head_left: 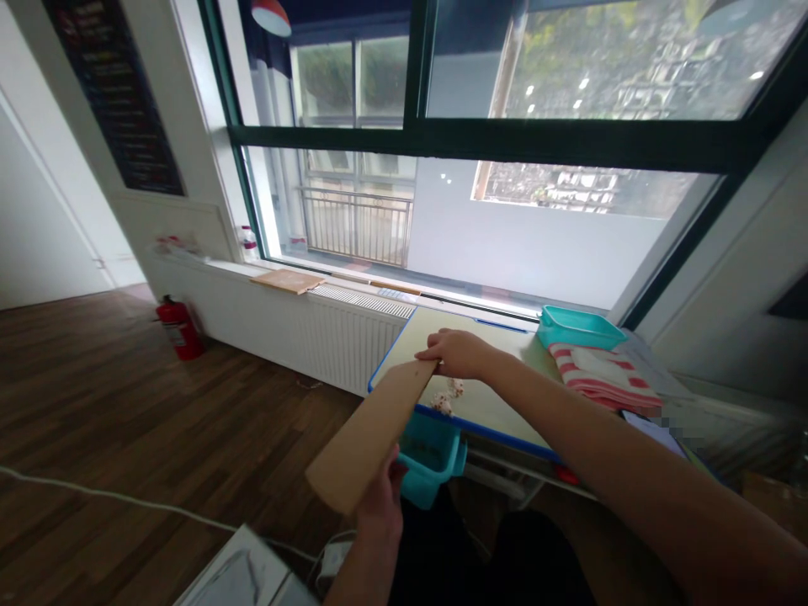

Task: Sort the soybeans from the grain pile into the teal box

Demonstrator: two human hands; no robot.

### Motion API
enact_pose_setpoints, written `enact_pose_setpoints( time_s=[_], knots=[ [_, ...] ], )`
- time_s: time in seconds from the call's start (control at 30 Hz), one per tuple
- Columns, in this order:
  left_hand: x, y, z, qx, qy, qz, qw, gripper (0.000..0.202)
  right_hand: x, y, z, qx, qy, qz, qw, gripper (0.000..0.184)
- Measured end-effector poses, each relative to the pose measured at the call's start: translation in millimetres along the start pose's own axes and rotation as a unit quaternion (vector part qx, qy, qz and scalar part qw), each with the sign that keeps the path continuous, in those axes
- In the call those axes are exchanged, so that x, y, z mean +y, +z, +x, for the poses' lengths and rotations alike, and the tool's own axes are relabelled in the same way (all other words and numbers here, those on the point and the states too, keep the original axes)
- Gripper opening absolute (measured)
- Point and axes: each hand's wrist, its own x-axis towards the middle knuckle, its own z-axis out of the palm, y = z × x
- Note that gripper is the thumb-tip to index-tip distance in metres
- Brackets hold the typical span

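A light wooden board [372, 433] is held tilted over the near left corner of a small table [498, 404] with a pale top and blue edge. My right hand [458, 352] grips the board's far end, fingers closed over it. My left hand [382, 501] holds the board's near end from beneath, thumb against it. A few small pale scraps [447, 396] lie on the table just beside the board's upper end. A teal bin [429, 454] hangs below the table edge, right under the board.
A teal tray [577, 326] and a red-and-white striped cloth [603, 374] lie at the table's far right. A white radiator [344, 337] runs under the big window, with another wooden board [289, 280] on the sill. A red fire extinguisher [178, 326] stands on the wood floor.
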Motion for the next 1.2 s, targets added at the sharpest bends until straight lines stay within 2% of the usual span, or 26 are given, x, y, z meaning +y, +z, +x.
enact_pose_setpoints(
  time_s=[0.1,0.17,0.27,0.4,0.5,0.63,0.7,0.8,0.87,0.93,1.03,1.13,1.2],
  knots=[
    [-1.9,-2.7,0.3,-0.027,-0.031,-0.035,0.999,0.032,-6.7,-10.8,-9.8,0.047,0.004,0.045,0.998,0.035],
    [-3.1,-5.1,-0.5,-0.025,-0.033,-0.041,0.998,0.035,-12.1,-23.1,-19.2,0.101,0.034,0.101,0.989,0.036],
    [-3.4,-7.3,-1.6,-0.026,-0.035,-0.034,0.998,0.037,-18.1,-45.1,-38.4,0.181,0.120,0.188,0.958,0.041],
    [-2.1,-6.5,-0.7,-0.038,-0.038,-0.037,0.998,0.038,-15.0,-66.3,-64.2,0.233,0.213,0.273,0.909,0.050],
    [-2.4,-5.0,0.5,-0.039,-0.044,-0.041,0.997,0.037,-3.1,-66.4,-71.9,0.224,0.250,0.321,0.886,0.046],
    [-5.3,-6.8,0.4,-0.035,-0.064,-0.042,0.996,0.037,13.3,-49.4,-64.9,0.138,0.283,0.350,0.883,0.027],
    [-6.4,-8.5,0.2,-0.038,-0.070,-0.039,0.996,0.036,19.0,-42.2,-60.5,0.124,0.303,0.402,0.855,0.020],
    [-6.0,-9.2,0.7,-0.033,-0.066,-0.041,0.996,0.037,26.8,-43.3,-65.4,0.143,0.337,0.494,0.789,0.021],
    [-4.8,-8.4,1.3,-0.035,-0.060,-0.043,0.997,0.037,33.4,-49.4,-81.0,0.137,0.365,0.505,0.770,0.022],
    [-3.6,-8.1,1.5,-0.048,-0.056,-0.042,0.996,0.037,41.7,-53.9,-106.4,0.110,0.406,0.462,0.781,0.020],
    [-2.8,-11.2,1.0,-0.060,-0.062,-0.039,0.995,0.036,54.2,-50.3,-151.9,0.041,0.447,0.352,0.821,0.015],
    [-4.1,-16.6,0.2,-0.064,-0.078,-0.039,0.994,0.035,60.2,-36.6,-187.3,-0.038,0.430,0.259,0.864,0.011],
    [-5.6,-18.9,0.0,-0.070,-0.088,-0.036,0.993,0.035,59.1,-27.2,-198.2,-0.074,0.409,0.199,0.888,0.011]
  ],
)
